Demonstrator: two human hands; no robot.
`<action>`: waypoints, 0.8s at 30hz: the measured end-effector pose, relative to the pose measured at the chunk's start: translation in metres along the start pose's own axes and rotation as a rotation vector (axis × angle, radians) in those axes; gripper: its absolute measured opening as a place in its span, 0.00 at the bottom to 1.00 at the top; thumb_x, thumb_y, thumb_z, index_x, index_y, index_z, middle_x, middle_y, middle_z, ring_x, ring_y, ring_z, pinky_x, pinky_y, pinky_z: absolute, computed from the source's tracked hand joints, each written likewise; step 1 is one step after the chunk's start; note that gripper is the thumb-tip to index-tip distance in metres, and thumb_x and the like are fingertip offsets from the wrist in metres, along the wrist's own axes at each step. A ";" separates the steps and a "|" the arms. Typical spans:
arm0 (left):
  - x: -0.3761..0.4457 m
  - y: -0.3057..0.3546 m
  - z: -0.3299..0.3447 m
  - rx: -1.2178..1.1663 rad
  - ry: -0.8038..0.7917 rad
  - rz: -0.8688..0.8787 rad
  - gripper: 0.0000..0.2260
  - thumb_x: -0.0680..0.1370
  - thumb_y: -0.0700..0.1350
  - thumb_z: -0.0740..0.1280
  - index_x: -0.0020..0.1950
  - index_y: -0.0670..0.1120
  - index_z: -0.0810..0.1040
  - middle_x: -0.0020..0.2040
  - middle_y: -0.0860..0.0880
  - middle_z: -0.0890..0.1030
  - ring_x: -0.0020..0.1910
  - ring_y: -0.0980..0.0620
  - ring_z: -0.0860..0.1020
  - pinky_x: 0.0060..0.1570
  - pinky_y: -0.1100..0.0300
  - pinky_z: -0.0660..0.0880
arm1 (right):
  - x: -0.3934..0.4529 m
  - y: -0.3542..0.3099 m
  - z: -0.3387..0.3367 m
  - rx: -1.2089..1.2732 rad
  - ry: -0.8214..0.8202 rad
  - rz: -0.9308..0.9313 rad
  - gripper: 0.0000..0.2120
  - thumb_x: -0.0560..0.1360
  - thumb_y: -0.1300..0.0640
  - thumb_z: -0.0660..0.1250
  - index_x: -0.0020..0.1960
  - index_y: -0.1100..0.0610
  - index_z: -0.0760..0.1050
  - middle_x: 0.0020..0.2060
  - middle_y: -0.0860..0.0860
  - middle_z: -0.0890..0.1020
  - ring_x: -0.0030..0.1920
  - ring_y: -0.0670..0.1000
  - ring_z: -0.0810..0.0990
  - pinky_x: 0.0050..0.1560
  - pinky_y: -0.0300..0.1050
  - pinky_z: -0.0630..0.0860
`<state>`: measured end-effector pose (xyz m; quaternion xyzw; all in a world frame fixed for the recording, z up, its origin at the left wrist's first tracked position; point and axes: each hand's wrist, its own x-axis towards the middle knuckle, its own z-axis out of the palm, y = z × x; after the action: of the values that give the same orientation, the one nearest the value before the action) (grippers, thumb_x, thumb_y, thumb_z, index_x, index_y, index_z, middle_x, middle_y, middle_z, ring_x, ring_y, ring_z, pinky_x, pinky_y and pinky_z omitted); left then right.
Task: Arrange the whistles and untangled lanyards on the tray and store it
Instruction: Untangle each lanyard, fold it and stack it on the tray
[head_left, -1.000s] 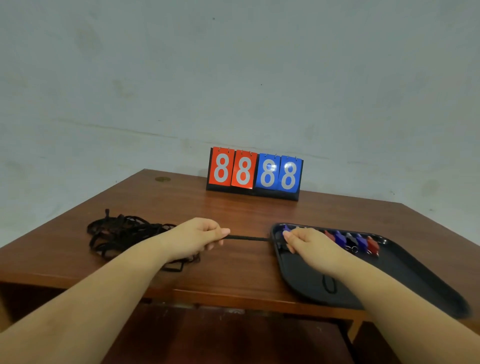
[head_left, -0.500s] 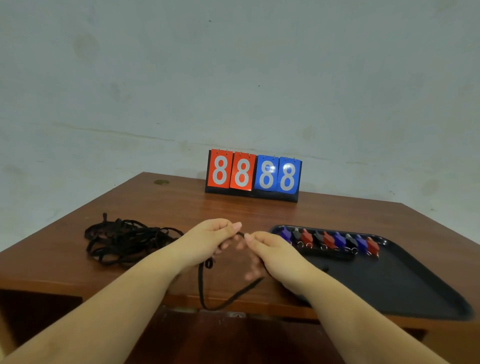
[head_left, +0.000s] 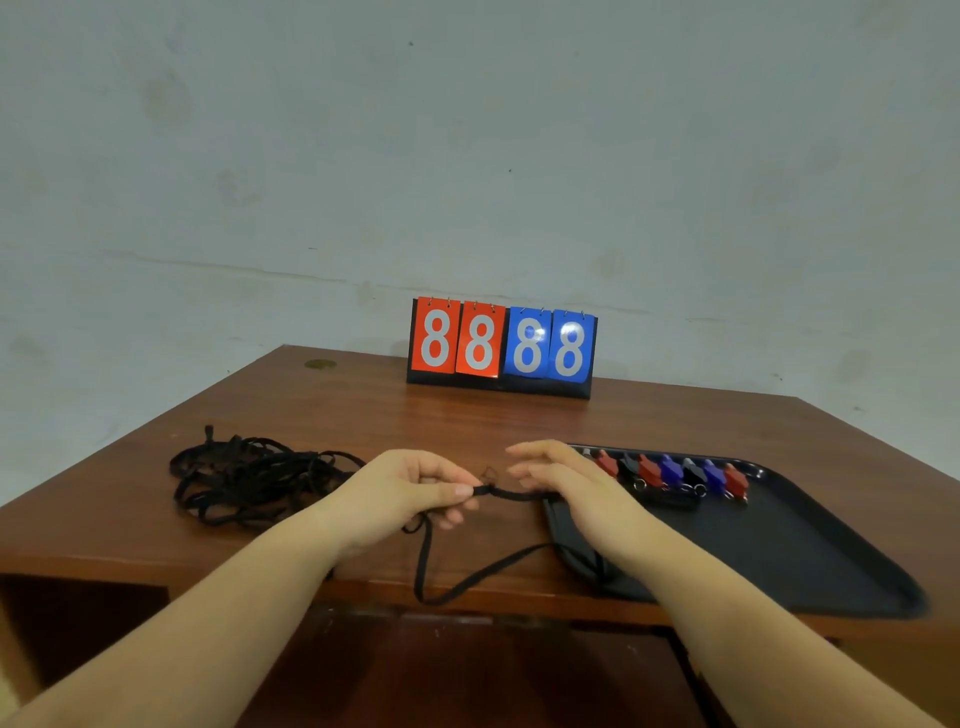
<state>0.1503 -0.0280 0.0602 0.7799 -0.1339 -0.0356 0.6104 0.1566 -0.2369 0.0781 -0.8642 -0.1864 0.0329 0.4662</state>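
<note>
- While the left hand (head_left: 400, 491) pinches a black lanyard (head_left: 470, 577) between thumb and curled fingers, near the lanyard's end, the right hand (head_left: 563, 486) lies just to its right with fingers stretched out and relaxed.
- The strap runs from the pinch under the right hand; whether that hand clamps it underneath cannot be told, since the palm hides the contact.
- A second length of the lanyard drops from the left hand, loops past the near edge of the table (head_left: 363, 415) and climbs back to the right, vanishing beneath the right wrist at the tray's near-left corner.
- The two hands are close together but not touching.
- The black tray (head_left: 810, 551) sits on the right part of the table, its near rim overhanging the table edge; its left end is covered by the right hand and forearm.
- A row of whistles (head_left: 675, 473), red, black and blue, lines the tray's far side; the leftmost ones are partly hidden behind the fingers.
- A tangled pile of lanyards (head_left: 244, 475) rests on the left, partly screened by the left wrist.
- A flip scoreboard (head_left: 501, 345) reading 88 88 stands at the far edge.
</note>
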 end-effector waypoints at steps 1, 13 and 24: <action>-0.001 0.002 0.003 -0.024 0.018 0.013 0.05 0.75 0.40 0.68 0.48 0.44 0.83 0.41 0.47 0.85 0.38 0.54 0.81 0.42 0.63 0.78 | -0.001 -0.002 0.004 0.002 -0.008 -0.007 0.12 0.79 0.49 0.56 0.58 0.44 0.75 0.55 0.41 0.78 0.56 0.39 0.74 0.58 0.37 0.67; -0.012 0.008 0.042 -0.153 0.301 0.115 0.05 0.74 0.36 0.69 0.46 0.45 0.83 0.36 0.48 0.85 0.36 0.56 0.82 0.39 0.66 0.78 | -0.010 -0.018 0.029 0.535 0.316 0.114 0.10 0.71 0.56 0.72 0.50 0.57 0.77 0.44 0.54 0.84 0.44 0.49 0.83 0.50 0.41 0.79; -0.013 0.022 0.066 -0.233 0.391 0.100 0.06 0.76 0.48 0.66 0.49 0.55 0.83 0.47 0.58 0.84 0.50 0.64 0.79 0.50 0.66 0.71 | -0.019 -0.021 0.023 0.594 0.350 0.036 0.05 0.75 0.58 0.66 0.47 0.50 0.80 0.42 0.47 0.85 0.46 0.44 0.83 0.50 0.38 0.77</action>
<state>0.1198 -0.0919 0.0630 0.6887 -0.0465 0.1314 0.7116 0.1272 -0.2148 0.0804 -0.6866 -0.0705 -0.0550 0.7216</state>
